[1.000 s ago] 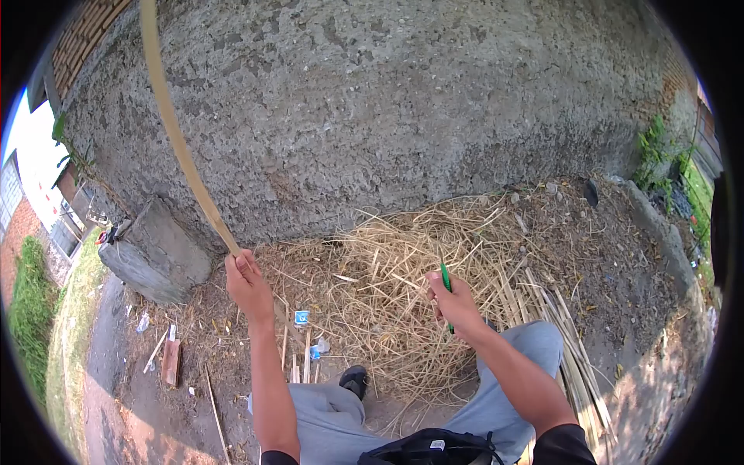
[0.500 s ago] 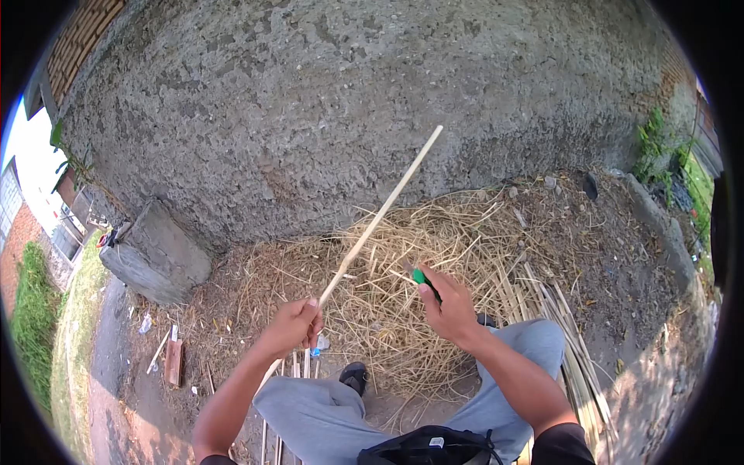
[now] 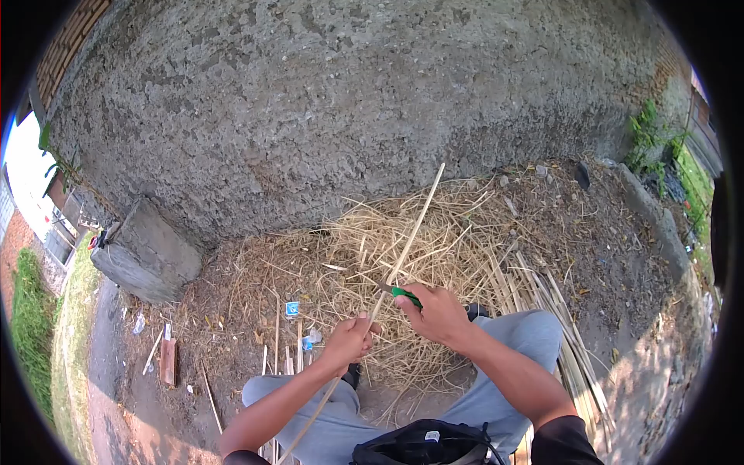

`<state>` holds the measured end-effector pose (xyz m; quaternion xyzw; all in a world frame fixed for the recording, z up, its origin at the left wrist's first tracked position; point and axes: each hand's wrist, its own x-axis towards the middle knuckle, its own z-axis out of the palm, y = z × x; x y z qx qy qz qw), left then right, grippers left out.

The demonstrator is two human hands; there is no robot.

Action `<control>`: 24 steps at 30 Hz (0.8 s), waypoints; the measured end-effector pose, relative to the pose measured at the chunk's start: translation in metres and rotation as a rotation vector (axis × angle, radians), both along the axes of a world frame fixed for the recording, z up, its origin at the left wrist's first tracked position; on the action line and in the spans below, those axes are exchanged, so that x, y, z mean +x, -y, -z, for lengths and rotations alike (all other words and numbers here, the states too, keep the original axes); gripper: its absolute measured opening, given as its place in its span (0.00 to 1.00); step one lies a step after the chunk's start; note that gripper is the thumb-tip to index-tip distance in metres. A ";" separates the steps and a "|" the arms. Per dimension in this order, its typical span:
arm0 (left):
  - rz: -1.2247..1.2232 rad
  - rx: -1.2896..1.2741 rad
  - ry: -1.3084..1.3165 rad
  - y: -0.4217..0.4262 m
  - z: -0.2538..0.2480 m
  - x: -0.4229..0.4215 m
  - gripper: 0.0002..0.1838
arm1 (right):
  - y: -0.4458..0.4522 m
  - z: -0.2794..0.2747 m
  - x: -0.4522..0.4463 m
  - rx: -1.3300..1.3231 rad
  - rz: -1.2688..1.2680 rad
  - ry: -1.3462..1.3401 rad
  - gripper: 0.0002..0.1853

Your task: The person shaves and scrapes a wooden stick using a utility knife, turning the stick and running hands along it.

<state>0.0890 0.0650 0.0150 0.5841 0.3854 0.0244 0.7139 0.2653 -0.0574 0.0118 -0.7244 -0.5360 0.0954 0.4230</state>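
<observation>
My left hand (image 3: 349, 345) is closed around a long, pale bamboo strip (image 3: 418, 225). The strip slants up and away toward the wall, and its lower end runs back past my left forearm. A knife with a green handle (image 3: 405, 294) is gripped in my right hand (image 3: 438, 314). Its short blade lies at the strip, just above my left hand; whether the edge bites into it I cannot tell. Beneath both hands spreads a heap of thin bamboo shavings (image 3: 411, 349).
A rough grey wall (image 3: 325, 116) rises in front. Split bamboo strips (image 3: 570, 333) lie beside my right leg, more by my left. A concrete block (image 3: 155, 252), a reddish-brown piece (image 3: 168, 362) and a blue wrapper (image 3: 292, 308) are to the left. A black bag (image 3: 426, 446) sits at my waist.
My left hand has moved right and down a little, bringing the strip closer to upright with its tip lower. The knife has come left and down onto the strip.
</observation>
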 end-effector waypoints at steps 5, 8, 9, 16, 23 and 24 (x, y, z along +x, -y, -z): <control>0.039 -0.075 0.005 0.000 0.019 0.010 0.20 | -0.005 0.022 0.002 -0.054 0.035 0.205 0.18; -0.026 -0.136 0.002 -0.002 0.029 0.007 0.20 | -0.008 0.029 0.002 -0.103 0.018 0.254 0.19; -0.024 -0.132 -0.003 -0.001 0.032 0.005 0.20 | -0.009 0.032 0.001 -0.109 0.016 0.251 0.19; 0.025 0.278 -0.075 0.007 0.060 -0.003 0.21 | -0.014 0.037 -0.005 -0.259 -0.009 0.425 0.17; -0.018 0.773 0.123 0.015 0.090 -0.005 0.19 | -0.028 0.056 0.003 -0.378 0.147 0.484 0.09; -0.060 0.327 0.107 0.017 0.065 -0.003 0.18 | -0.029 0.055 0.001 -0.380 0.144 0.488 0.09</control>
